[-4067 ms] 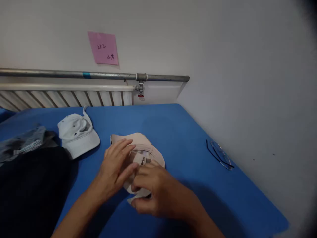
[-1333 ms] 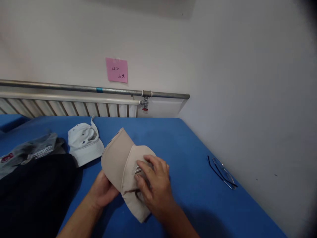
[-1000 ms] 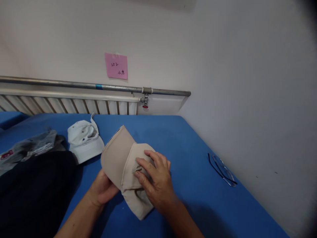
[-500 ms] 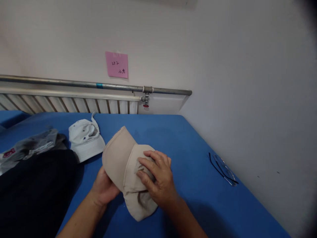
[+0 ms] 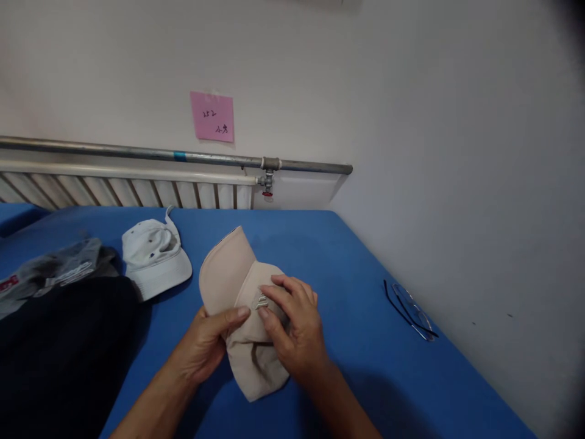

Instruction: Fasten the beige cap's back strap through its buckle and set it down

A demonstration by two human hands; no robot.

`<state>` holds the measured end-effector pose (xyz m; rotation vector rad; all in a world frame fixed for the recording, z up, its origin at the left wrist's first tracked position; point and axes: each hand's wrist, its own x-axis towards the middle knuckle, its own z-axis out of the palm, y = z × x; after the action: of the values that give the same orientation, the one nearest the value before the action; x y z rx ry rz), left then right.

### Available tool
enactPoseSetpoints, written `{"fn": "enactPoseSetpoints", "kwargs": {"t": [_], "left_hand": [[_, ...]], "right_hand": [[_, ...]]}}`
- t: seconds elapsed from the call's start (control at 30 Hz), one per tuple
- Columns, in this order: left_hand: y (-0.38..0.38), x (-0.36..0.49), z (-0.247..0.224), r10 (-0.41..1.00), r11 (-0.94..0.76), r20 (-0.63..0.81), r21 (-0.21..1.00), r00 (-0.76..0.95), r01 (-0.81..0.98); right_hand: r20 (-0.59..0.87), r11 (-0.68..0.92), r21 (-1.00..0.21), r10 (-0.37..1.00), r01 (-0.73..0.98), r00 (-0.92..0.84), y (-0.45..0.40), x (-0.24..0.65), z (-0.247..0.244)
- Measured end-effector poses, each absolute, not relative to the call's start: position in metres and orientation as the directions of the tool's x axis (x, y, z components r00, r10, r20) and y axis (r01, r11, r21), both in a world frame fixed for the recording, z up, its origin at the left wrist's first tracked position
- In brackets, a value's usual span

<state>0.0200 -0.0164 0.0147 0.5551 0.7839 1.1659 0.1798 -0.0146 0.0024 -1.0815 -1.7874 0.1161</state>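
Beige cap (image 5: 250, 332) in both hands now, over the near middle of the blue surface (image 5: 338, 286)! Left hand (image 5: 205, 344) closes round it where brim meets crown, thumb on top; right hand (image 5: 297, 323), half-curled, grips the crown's right side, thumb and forefinger by the raised emblem (image 5: 261, 301). White cap (image 5: 158, 265) farther left, glasses (image 5: 410, 311) right.

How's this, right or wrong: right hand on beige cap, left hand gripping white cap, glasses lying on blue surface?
One slip: the head view shows the left hand gripping the beige cap, not the white cap, which lies apart from both hands. The rest stands: right hand on the beige cap, glasses lying on the blue surface.
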Motion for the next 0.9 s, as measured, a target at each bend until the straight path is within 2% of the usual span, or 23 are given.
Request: {"fn": "enactPoseSetpoints", "kwargs": {"t": [0.2,0.5,0.9], "left_hand": [[-0.0119,0.0174,0.0158,0.956,0.282,-0.269,0.757,0.113,-0.590],[-0.0131,0.0141,0.0141,0.955,0.296,-0.240,0.752,0.173,-0.590],[-0.0109,0.0143,0.0165,0.952,0.301,-0.264,0.718,0.156,-0.628]], "right_hand": [[0.684,0.586,-0.513,0.721,0.627,-0.115,-0.0166,0.1774,0.0026],[0.726,0.621,-0.487,0.678,0.614,-0.110,-0.0197,0.1768,0.0048],[0.740,0.613,-0.462,0.664,0.641,-0.102,-0.0188,0.1767,0.0001]]}}
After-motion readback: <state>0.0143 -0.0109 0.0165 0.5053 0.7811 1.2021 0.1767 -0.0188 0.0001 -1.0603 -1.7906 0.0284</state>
